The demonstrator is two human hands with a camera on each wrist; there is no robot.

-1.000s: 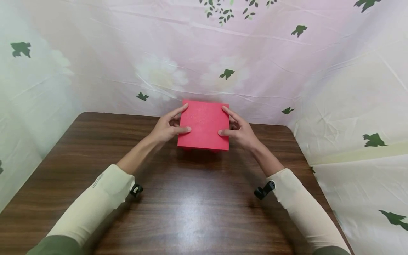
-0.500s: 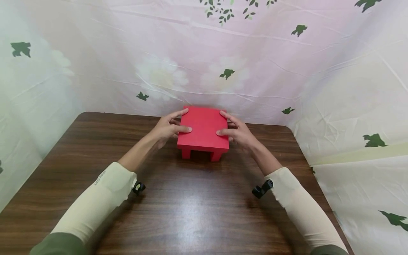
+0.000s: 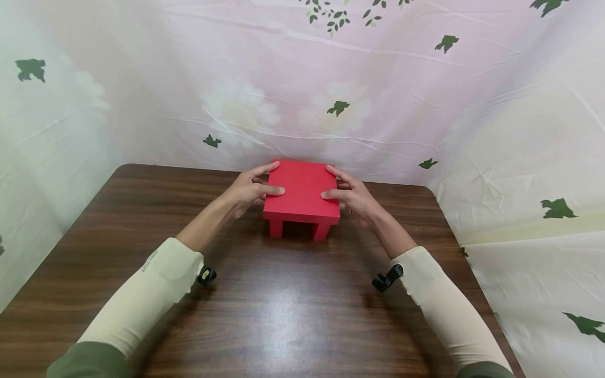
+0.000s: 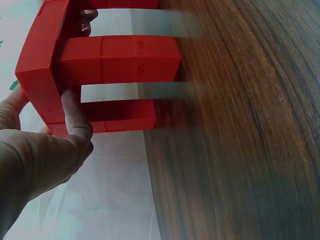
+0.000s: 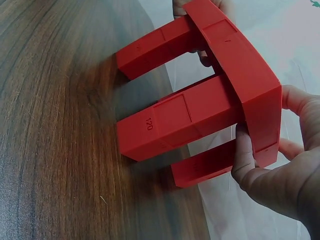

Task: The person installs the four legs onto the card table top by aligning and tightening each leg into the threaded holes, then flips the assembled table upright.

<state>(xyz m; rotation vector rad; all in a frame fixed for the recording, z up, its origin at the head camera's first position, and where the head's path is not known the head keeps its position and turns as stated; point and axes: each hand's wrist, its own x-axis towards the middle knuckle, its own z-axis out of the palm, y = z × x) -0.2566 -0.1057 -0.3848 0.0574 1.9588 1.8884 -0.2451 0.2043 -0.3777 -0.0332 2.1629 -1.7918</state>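
Observation:
A small red stool (image 3: pixel 302 189) with a square top and thick block legs stands upright at the back of the wooden table. My left hand (image 3: pixel 244 190) grips the left side of its top, thumb on the upper face and other fingers curled under the edge. On the opposite side my right hand (image 3: pixel 356 198) holds the top the same way. Seen from the left wrist, a red leg (image 4: pixel 120 59) bears small numbers and its foot is right at the wood. A numbered leg (image 5: pixel 175 120) also shows in the right wrist view.
The dark brown table (image 3: pixel 283 315) has rounded far corners. Close behind the stool hangs a pale cloth (image 3: pixel 283 68) printed with flowers, leaves and birds. More cloth (image 3: pixel 529 157) runs along the right side. Black wrist devices (image 3: pixel 388 278) sit at both cuffs.
Both hands have brought the stool from a tilt that showed mostly its top to an upright stance, so its front legs now show. Over the last half second it has barely moved.

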